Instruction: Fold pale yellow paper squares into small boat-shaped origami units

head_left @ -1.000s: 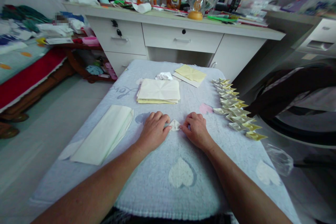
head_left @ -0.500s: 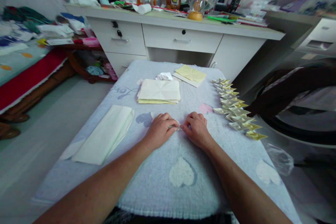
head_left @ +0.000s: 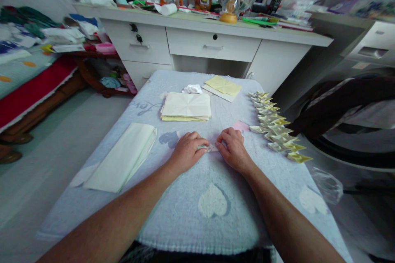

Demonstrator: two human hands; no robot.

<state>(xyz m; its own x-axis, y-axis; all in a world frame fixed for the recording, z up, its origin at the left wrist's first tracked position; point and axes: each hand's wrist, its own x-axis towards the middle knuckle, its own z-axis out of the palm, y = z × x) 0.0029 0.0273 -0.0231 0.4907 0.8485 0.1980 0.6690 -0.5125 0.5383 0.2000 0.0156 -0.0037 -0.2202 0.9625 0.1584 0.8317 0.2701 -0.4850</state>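
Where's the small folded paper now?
Head view, slightly right of centre: the folded paper sits between the left hand and right hand, nearer than the paper stack.

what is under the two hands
A small piece of folded paper shows between the left hand and right hand, above the pale blue cloth. The hands cover its ends, so its full shape cannot be seen.

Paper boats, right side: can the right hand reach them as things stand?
Probably yes: the right hand is busy at the small folded paper, but nothing stands between that hand and the paper boats.
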